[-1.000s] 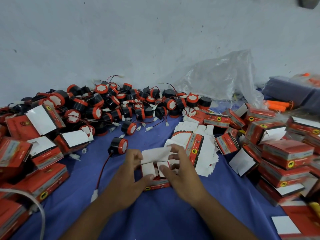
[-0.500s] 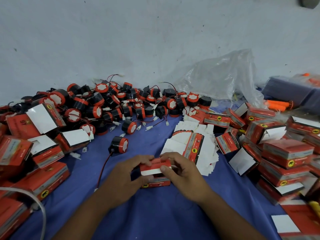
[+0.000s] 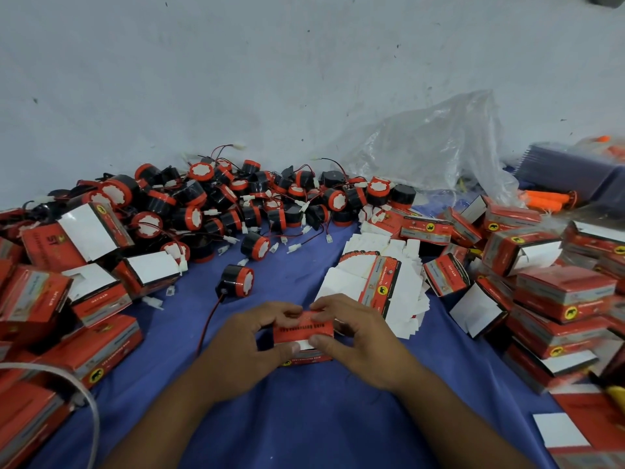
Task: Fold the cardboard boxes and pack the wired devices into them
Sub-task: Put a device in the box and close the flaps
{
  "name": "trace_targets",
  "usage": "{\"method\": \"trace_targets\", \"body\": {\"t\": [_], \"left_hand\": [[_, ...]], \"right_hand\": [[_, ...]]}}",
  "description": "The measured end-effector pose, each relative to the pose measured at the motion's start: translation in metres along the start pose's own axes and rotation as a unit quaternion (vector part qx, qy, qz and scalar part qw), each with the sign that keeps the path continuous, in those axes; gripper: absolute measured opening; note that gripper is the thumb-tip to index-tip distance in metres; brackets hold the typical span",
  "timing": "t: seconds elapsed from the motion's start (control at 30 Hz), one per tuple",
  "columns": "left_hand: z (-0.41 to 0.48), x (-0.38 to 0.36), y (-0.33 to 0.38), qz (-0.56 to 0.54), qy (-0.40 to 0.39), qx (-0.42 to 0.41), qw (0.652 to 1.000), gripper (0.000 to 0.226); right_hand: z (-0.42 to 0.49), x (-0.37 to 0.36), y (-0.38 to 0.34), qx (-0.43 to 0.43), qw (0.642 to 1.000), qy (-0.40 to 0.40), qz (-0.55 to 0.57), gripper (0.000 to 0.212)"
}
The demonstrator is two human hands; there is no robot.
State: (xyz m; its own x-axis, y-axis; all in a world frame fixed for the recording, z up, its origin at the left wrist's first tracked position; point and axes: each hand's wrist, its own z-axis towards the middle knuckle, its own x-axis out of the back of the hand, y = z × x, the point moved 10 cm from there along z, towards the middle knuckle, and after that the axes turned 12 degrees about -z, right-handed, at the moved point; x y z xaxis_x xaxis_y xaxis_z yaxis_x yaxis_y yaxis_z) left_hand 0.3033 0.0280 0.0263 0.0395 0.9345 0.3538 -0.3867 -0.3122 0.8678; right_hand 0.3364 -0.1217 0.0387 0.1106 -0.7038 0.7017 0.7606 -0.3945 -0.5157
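A small red cardboard box (image 3: 302,331) sits on the blue cloth (image 3: 304,418) in front of me. My left hand (image 3: 250,343) grips its left end and my right hand (image 3: 358,336) grips its right end, thumbs on the near side of the lid, fingers curled over the top. One black-and-red wired device (image 3: 236,280) lies just beyond my left hand, its red wire trailing toward me. A heap of wired devices (image 3: 236,201) fills the back. A stack of flat unfolded boxes (image 3: 378,282) lies beyond my right hand.
Red boxes, some with lids open, are piled at the left (image 3: 67,299) and at the right (image 3: 558,299). A clear plastic bag (image 3: 433,147) leans on the wall at the back right. Orange-handled tools (image 3: 548,199) lie far right. A white strap (image 3: 67,384) curves at lower left.
The white flaps that stood open a second ago have been folded down. The red lid now lies over the top of the box, and both hands have drawn in closer around it.
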Motion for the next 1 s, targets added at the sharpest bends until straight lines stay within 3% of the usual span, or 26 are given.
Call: {"method": "trace_targets", "body": {"t": [0.2,0.67,0.77,0.9,1.0], "left_hand": [[0.000,0.001,0.004,-0.007,0.003,-0.001,1.000,0.040],[0.000,0.000,0.024,0.099,-0.001,-0.056,0.994,0.033],[0.003,0.000,0.021,0.107,-0.024,-0.024,0.994,0.034],[0.003,-0.009,0.010,0.168,-0.111,0.032,0.979,0.046],[0.003,-0.016,0.013,0.233,-0.144,0.026,0.961,0.056]], "right_hand": [[-0.001,0.000,0.000,0.003,1.000,-0.008,0.023,0.029],[-0.002,0.001,-0.006,0.033,0.998,0.045,-0.031,0.024],[-0.002,0.003,-0.007,0.036,0.997,0.057,-0.036,0.024],[-0.002,0.002,-0.008,0.041,0.997,0.059,-0.042,0.026],[-0.002,0.003,-0.009,0.049,0.996,0.058,-0.050,0.026]]}}
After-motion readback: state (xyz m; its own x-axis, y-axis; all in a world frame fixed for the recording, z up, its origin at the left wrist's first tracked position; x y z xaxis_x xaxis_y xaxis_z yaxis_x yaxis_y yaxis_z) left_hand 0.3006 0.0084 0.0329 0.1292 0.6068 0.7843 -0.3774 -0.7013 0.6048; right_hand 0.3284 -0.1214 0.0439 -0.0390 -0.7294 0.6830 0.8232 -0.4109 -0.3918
